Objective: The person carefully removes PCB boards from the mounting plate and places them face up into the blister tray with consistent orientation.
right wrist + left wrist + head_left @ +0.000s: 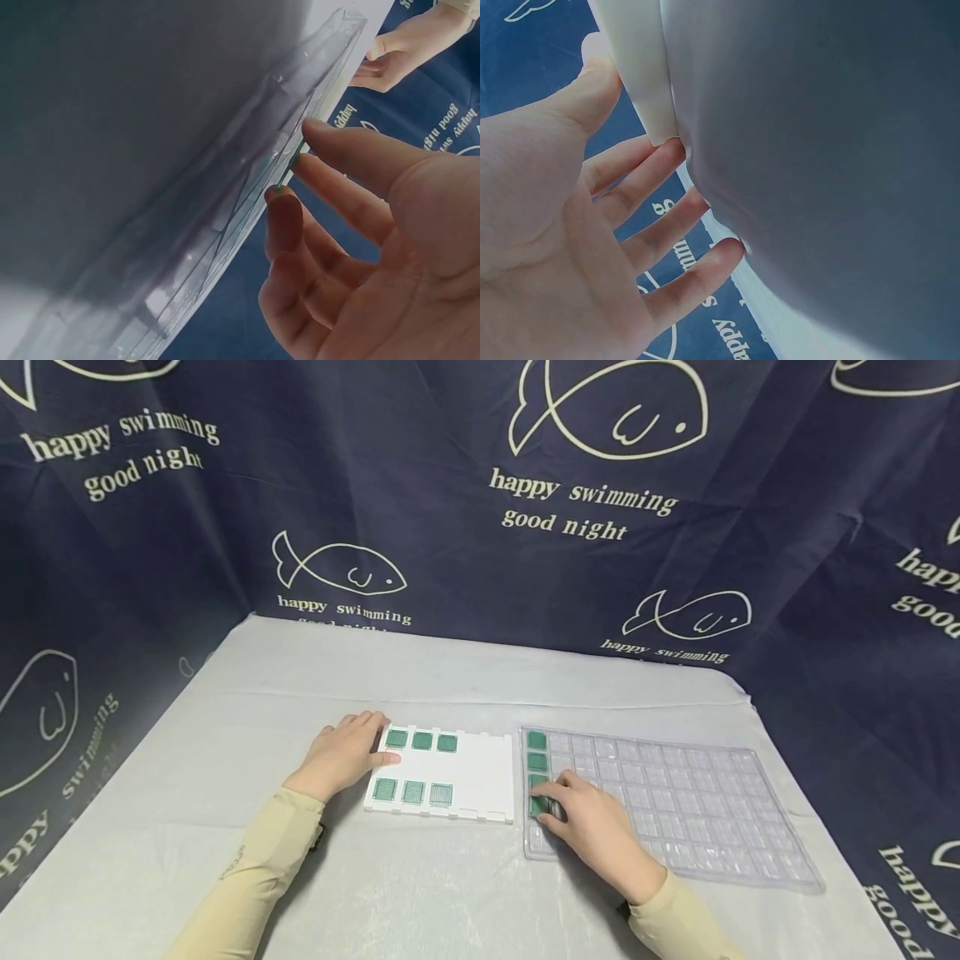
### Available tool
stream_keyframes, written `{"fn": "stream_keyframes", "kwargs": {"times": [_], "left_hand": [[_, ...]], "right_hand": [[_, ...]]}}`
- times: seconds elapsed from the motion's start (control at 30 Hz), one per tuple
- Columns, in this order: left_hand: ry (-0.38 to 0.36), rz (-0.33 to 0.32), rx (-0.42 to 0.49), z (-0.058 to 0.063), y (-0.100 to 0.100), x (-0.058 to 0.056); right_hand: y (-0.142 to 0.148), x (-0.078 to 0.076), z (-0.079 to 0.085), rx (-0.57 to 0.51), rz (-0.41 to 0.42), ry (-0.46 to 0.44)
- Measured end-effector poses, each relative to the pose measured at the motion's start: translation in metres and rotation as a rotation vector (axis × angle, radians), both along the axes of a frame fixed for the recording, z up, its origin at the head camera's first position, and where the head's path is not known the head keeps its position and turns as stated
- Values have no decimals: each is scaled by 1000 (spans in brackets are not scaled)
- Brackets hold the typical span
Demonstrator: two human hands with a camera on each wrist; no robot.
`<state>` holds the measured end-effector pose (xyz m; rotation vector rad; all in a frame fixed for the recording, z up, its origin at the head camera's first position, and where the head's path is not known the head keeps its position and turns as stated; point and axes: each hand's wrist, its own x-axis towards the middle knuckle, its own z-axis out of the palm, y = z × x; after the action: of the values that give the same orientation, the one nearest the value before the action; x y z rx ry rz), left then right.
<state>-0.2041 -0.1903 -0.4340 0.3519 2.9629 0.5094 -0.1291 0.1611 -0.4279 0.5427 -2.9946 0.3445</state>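
Note:
My left hand (343,753) rests at the left edge of a white plate (483,768), thumb over its top face and fingertips by the far corner. The left wrist view shows its fingers nearly straight beside the plate's edge (641,82). Three small green perforated circuit boards lie along the far side of the plate and three along the near side. Over the left column of a clear plastic tray (675,777), my right hand (592,822) pinches a green circuit board (538,807) between thumb and fingers. Its thin edge (289,169) shows in the right wrist view.
More green boards (537,762) sit in the tray's left column, farther back. The tray has many clear compartments and stands just right of the white plate. A pale cloth covers the table (375,885); dark blue printed curtains (450,485) hang around it.

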Motion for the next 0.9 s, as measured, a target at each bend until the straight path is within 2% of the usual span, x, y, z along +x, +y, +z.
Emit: {"fn": "stream_keyframes", "kwargs": {"times": [0.47,0.9], "left_hand": [[7,-5,0,5,2,1],[23,-6,-3,-1,-1,2]], "right_hand": [[6,0,2,9,38,42],[4,3,0,17,13,32]]}}
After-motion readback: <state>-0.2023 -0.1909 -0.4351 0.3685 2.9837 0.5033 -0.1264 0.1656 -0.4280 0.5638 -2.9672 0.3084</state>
